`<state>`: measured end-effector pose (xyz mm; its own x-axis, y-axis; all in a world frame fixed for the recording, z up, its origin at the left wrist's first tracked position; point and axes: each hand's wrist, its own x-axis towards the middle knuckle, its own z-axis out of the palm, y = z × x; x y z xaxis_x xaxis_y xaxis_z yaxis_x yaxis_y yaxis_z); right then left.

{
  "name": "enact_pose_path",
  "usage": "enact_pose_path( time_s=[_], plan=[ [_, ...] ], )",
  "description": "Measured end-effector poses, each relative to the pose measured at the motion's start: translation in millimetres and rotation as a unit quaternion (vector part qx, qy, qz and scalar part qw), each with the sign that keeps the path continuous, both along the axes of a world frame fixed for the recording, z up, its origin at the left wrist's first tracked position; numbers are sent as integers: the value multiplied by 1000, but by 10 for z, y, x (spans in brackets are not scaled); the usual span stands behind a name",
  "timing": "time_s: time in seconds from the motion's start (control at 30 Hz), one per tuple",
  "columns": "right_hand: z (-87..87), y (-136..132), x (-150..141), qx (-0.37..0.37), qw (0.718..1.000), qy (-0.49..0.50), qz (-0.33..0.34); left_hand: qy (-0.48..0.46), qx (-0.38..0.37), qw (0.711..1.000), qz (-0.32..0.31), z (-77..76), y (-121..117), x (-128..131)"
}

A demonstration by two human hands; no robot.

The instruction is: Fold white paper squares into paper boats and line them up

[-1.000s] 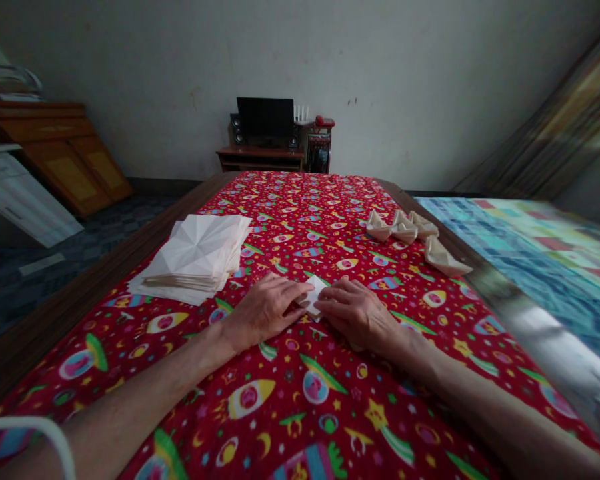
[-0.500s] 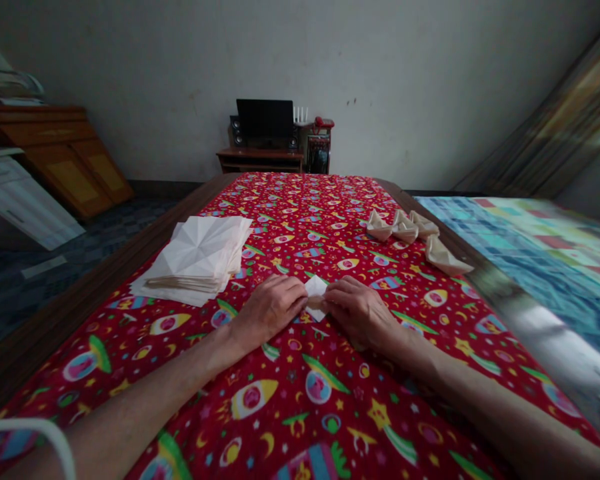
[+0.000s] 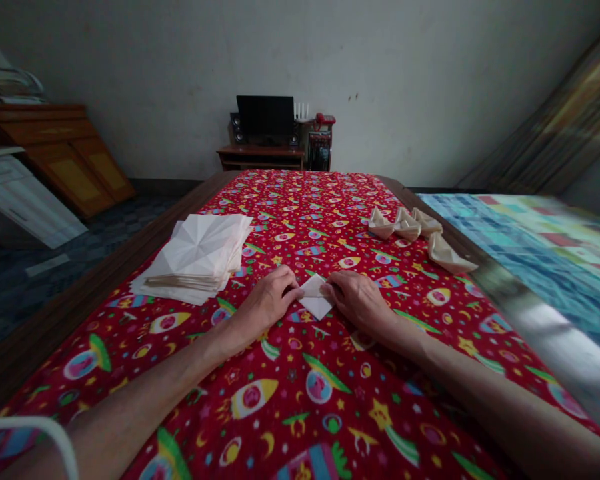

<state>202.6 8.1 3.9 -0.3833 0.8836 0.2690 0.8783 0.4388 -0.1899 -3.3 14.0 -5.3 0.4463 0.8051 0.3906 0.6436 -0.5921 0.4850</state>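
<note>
A small folded square of white paper lies on the red patterned cloth with one corner toward me. My left hand pinches its left corner between thumb and fingers. On the opposite side, my right hand has its curled fingers closed on the right corner. A crease line runs across the paper between both hands. To the left sits a stack of creased paper sheets, the top one marked with folds radiating from its middle.
Several folded paper boats stand at the right, the nearest boat by the table edge. Red cloth covers the table. A bed lies beyond the right edge. At the far end stands a monitor. A white curved cable crosses the lower left.
Both hands have drawn slightly apart toward the paper's side corners. More of the folded paper shows between them, and its near half now looks flatter.
</note>
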Motion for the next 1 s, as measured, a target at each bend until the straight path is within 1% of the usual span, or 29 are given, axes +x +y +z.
enact_pose_path(
  time_s=[0.17,0.3,0.4,0.47,0.57,0.67,0.77,1.0],
  plan=[
    [11,1,-30,14,999,-44,-7,76,39,996,37,-16,-5,47],
    [39,-8,-47,1,998,-59,-9,175,73,979,77,14,-30,70],
    [63,-7,-60,-7,998,-64,-11,217,83,966,111,40,-46,76],
    [76,-5,-68,-6,998,-65,-16,223,84,964,120,47,-49,79],
    [100,-9,-79,-14,997,-67,-20,205,80,967,124,48,-45,81],
    [126,-21,-91,-30,996,-78,-27,172,71,975,118,47,-43,77],
    [140,-28,-99,-30,996,-84,-30,152,70,980,106,49,-55,68],
    [159,-33,-101,-36,994,-95,-38,160,85,977,115,64,-93,72]
  ],
)
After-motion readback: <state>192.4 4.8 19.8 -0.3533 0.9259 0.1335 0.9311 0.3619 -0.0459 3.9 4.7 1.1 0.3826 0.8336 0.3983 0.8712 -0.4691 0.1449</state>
